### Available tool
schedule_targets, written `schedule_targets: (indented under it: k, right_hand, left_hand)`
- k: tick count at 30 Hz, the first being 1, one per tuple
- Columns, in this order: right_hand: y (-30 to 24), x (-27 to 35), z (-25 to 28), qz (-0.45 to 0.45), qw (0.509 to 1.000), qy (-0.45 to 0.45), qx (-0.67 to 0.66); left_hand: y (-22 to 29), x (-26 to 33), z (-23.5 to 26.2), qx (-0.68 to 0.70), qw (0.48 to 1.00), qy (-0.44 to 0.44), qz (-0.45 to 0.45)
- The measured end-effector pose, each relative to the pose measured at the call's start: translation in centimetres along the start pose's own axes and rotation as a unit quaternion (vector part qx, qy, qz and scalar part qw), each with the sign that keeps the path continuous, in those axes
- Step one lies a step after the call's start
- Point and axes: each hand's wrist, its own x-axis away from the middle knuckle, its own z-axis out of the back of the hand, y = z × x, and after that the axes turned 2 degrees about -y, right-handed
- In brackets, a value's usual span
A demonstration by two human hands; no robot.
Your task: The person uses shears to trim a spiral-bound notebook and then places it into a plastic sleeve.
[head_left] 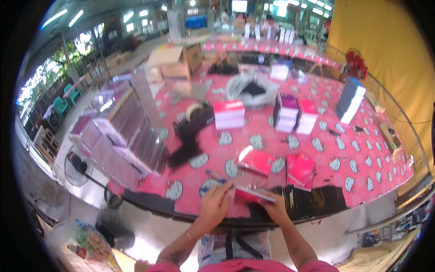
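Observation:
A thin pink-red booklet (pixel 248 195) is held low and tilted just over the near edge of the table. My right hand (pixel 275 208) is closed on its right end. My left hand (pixel 215 205) is at the booklet's left end with its fingers bent together; blur hides whether they grip it. Beyond the hands lies a pink-red book (pixel 255 162) with light glinting off its cover. To its right, several similar pink books (pixel 301 170) lie in a loose overlapping pile. Pens (pixel 214 176) are on the table just past my left hand.
Tall stacks of wrapped books (pixel 131 131) stand at the left. A black tape dispenser (pixel 195 119), a pink-topped book stack (pixel 229 116), purple and pink stacks (pixel 286 115) and a plastic bag (pixel 253 90) occupy the middle. A dark-blue stack (pixel 351 100) stands right; a cardboard box (pixel 177 63) sits behind.

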Motion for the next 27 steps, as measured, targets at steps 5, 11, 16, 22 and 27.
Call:
schedule_targets:
  k: [5,11,16,22,27]
  right_hand:
    - [-0.3,-0.3,-0.4,-0.013,0.997,-0.039,-0.059]
    - [-0.6,-0.3,-0.2,-0.032,0.996,-0.041,-0.066]
    - [-0.7,-0.1,-0.3,-0.015,0.997,-0.034,-0.075]
    - [-0.7,-0.2,-0.4,0.002,0.999,-0.024,-0.037]
    - [-0.6,0.2,0.0,0.014,0.998,-0.044,-0.053]
  left_hand:
    - [-1.8,1.0,0.4,-0.069,0.997,-0.026,-0.001]
    - [-3.0,1.1,-0.5,-0.003,0.999,-0.033,-0.04]
    - [-3.2,0.2,-0.6,0.018,0.999,-0.03,-0.013]
    - [-2.8,0.0,0.0,0.038,0.998,-0.035,-0.021]
    - [-3.8,-0.6,-0.1,0.017,0.997,-0.062,-0.049]
